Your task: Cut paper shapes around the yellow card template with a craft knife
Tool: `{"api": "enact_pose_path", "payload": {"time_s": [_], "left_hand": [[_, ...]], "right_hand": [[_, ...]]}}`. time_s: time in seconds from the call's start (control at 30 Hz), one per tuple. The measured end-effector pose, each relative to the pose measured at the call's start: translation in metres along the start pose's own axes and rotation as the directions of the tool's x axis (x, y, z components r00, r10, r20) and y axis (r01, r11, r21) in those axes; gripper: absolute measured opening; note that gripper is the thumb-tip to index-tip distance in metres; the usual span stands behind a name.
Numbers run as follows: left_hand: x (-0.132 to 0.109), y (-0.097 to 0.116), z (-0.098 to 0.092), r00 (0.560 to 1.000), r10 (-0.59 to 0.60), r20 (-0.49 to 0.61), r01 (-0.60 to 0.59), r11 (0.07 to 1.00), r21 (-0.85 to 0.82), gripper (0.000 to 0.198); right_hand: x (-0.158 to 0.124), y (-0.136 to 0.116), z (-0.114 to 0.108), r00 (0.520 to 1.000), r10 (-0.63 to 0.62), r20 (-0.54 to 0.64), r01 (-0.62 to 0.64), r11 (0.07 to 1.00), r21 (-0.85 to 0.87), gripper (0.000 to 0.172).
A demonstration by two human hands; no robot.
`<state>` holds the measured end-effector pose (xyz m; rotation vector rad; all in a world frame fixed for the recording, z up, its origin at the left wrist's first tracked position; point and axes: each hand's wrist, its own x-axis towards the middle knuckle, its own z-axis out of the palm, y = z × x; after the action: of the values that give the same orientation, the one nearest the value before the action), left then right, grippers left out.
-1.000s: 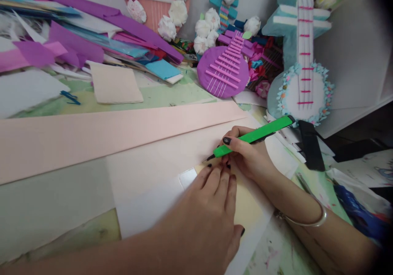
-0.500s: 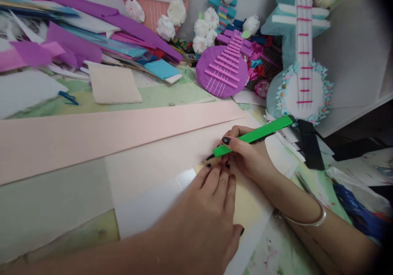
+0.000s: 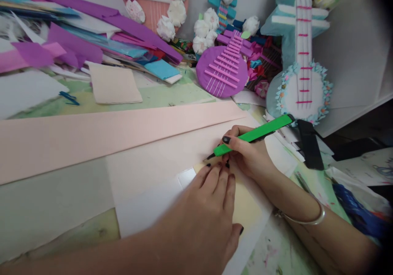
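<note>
My right hand (image 3: 250,158) grips a green utility knife (image 3: 259,131) between thumb and fingers, its handle slanting up to the right. The thin dark blade points down-left and its tip meets the pale paper sheet (image 3: 144,201) just beyond my left fingertips. Palm down, my left hand (image 3: 204,213) lies with fingers stretched out over a pale yellow piece (image 3: 249,209), which rests on that sheet. Part of the yellow piece is hidden under the hand. A small shiny whitish strip (image 3: 186,177) sticks out left of the fingers.
Behind the sheet runs a long pink strip (image 3: 92,140). A cream square (image 3: 115,83) and heaped coloured paper (image 3: 101,19) lie at the back left. A purple toy string instrument (image 3: 211,68) and a pale blue one (image 3: 284,54) stand behind. Metal tweezers (image 3: 302,183) lie right.
The knife has shifted very slightly to the right, with its tip still on the paper. My left hand stays pressed down in almost the same place.
</note>
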<state>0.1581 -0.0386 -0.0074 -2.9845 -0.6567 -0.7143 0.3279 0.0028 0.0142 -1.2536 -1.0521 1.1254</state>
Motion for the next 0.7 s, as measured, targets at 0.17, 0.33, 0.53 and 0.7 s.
{"api": "enact_pose_path", "payload": {"time_s": [0.17,0.33,0.53,0.7], "left_hand": [[-0.0009,-0.0004,-0.0002,1.000,-0.002,-0.004,0.002,1.000,-0.013,0.062],[-0.0012,-0.0005,0.0000,1.000,-0.002,-0.006,0.002,1.000,-0.025,0.063],[-0.0021,-0.0004,0.0017,1.000,0.000,-0.005,0.000,0.999,-0.039,0.063],[-0.0014,0.0001,0.0012,1.000,-0.003,-0.007,0.003,1.000,-0.029,0.063]], "right_hand": [[-0.0010,-0.0013,0.0013,1.000,0.014,0.003,-0.014,1.000,0.007,0.024],[-0.0006,-0.0004,-0.0021,1.000,0.005,-0.016,-0.005,1.000,0.010,0.025],[0.0001,-0.0004,-0.0033,1.000,0.018,-0.009,-0.018,1.000,-0.007,0.025],[0.0001,-0.0025,-0.0017,1.000,0.014,-0.028,-0.015,1.000,-0.009,0.025]]}}
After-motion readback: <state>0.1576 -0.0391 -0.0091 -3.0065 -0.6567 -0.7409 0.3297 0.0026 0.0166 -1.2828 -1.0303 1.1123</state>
